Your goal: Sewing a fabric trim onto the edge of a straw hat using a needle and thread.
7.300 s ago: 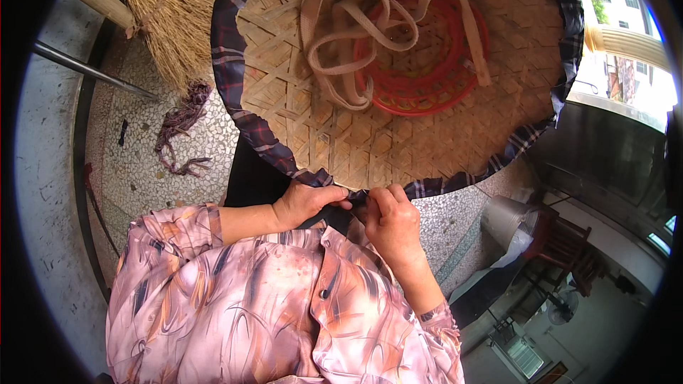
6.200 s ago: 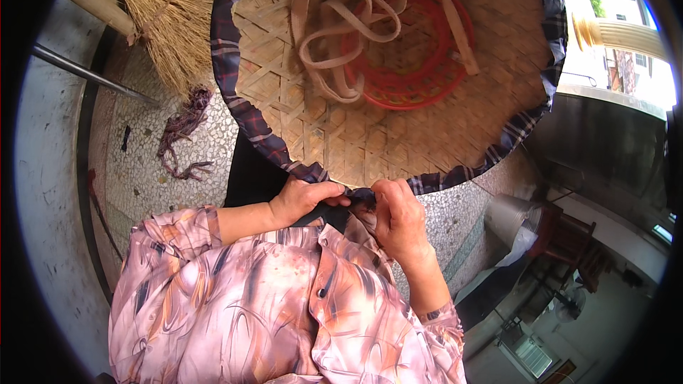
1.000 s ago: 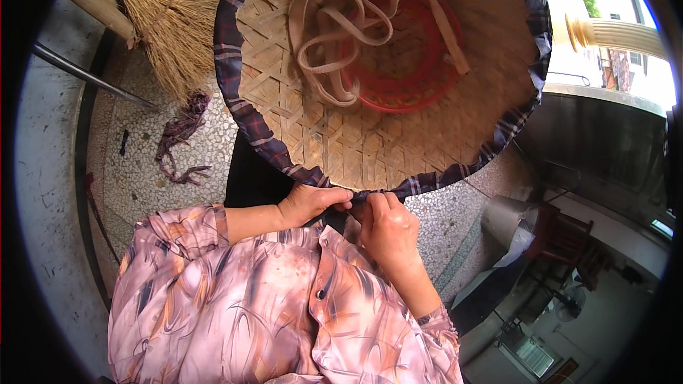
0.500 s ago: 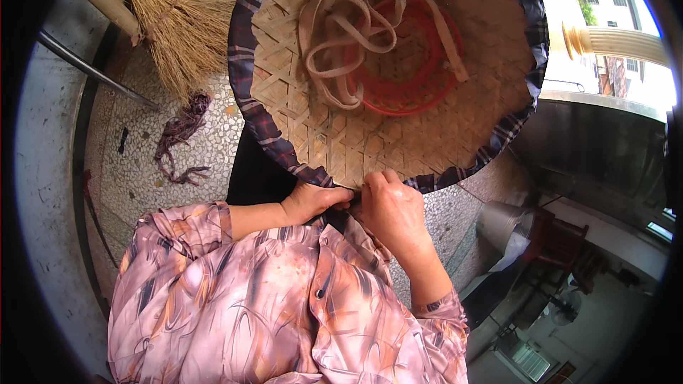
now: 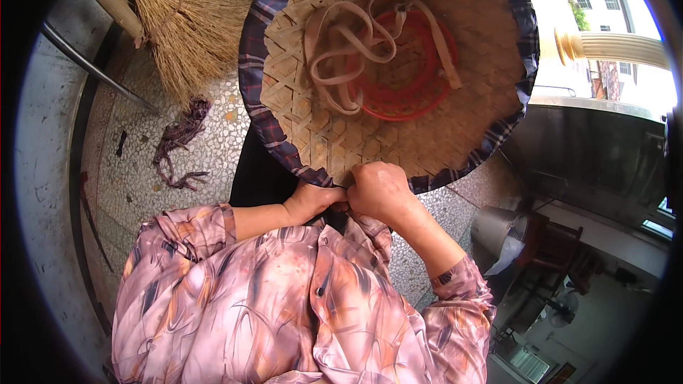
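A wide woven straw hat (image 5: pixel 441 121) lies upside down before me, its brim edged with dark plaid cloth (image 5: pixel 250 92). Inside it sit an orange-red head ring (image 5: pixel 420 92) and loose beige straps (image 5: pixel 341 43). My left hand (image 5: pixel 313 200) pinches the near rim from the left. My right hand (image 5: pixel 380 190) is closed on the same rim just beside it, knuckles up. The two hands touch at the cloth edge. What is between the fingertips is hidden.
A straw broom (image 5: pixel 181 28) leans at the upper left on the speckled floor (image 5: pixel 135 171). A scrap of dark purple cloth (image 5: pixel 178 142) lies beside it. A metal rod (image 5: pixel 92 67) runs along the left wall. A railing, a white pillar (image 5: pixel 612 46) and buildings lie to the right.
The hat has shifted right and turned a little in my hands. My right hand has moved up over the rim, closing against my left hand.
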Demonstrator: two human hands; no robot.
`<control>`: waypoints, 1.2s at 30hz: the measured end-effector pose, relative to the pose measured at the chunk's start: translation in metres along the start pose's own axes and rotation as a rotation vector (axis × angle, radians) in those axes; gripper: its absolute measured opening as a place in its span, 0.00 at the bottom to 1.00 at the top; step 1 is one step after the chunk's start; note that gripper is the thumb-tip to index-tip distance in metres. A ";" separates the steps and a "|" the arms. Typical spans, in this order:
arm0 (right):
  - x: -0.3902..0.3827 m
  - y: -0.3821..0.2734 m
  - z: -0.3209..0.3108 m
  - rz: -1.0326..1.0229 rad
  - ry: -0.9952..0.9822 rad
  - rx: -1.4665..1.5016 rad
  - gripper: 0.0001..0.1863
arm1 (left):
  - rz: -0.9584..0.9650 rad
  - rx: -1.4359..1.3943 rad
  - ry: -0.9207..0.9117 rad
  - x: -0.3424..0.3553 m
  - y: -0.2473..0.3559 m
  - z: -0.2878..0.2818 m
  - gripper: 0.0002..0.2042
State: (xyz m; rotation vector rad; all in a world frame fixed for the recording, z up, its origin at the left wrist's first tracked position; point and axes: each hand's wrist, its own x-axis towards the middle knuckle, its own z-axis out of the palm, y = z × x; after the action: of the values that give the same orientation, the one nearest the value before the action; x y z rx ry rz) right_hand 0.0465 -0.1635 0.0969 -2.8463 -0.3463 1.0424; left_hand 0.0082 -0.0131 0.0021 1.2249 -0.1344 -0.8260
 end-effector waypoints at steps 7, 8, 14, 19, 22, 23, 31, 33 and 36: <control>0.008 0.011 0.013 -0.083 0.380 0.358 0.13 | -0.189 -0.308 0.106 0.002 0.002 0.008 0.07; 0.010 0.012 0.007 -0.005 0.284 0.705 0.10 | -0.213 -0.367 0.113 0.001 0.002 0.008 0.07; 0.010 0.020 -0.031 0.075 -0.034 1.770 0.03 | -0.185 -0.393 0.095 0.004 -0.006 0.004 0.06; -0.008 0.008 -0.051 -0.172 0.055 1.816 0.09 | -0.188 -0.373 0.088 0.003 -0.002 0.000 0.05; -0.019 0.005 -0.067 -0.305 0.134 1.802 0.09 | -0.218 -0.323 0.081 0.003 -0.005 0.001 0.06; -0.023 0.003 -0.073 -0.394 0.207 1.813 0.09 | -0.231 -0.329 0.096 0.003 -0.007 0.002 0.07; -0.025 -0.002 -0.107 -0.790 0.507 1.647 0.09 | -0.360 -0.307 0.079 0.003 -0.009 -0.001 0.09; -0.022 -0.004 -0.108 -0.772 0.545 1.594 0.10 | -0.421 -0.359 0.090 0.002 -0.008 -0.001 0.09; -0.010 -0.008 -0.104 -0.773 0.690 1.448 0.10 | -0.359 -0.325 0.074 0.002 -0.010 -0.002 0.09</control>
State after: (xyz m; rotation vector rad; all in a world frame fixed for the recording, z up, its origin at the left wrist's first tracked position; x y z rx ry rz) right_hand 0.1047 -0.1586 0.1838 -1.3515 -0.3397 -0.0210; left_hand 0.0057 -0.0139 -0.0081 0.9805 0.2797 -1.0646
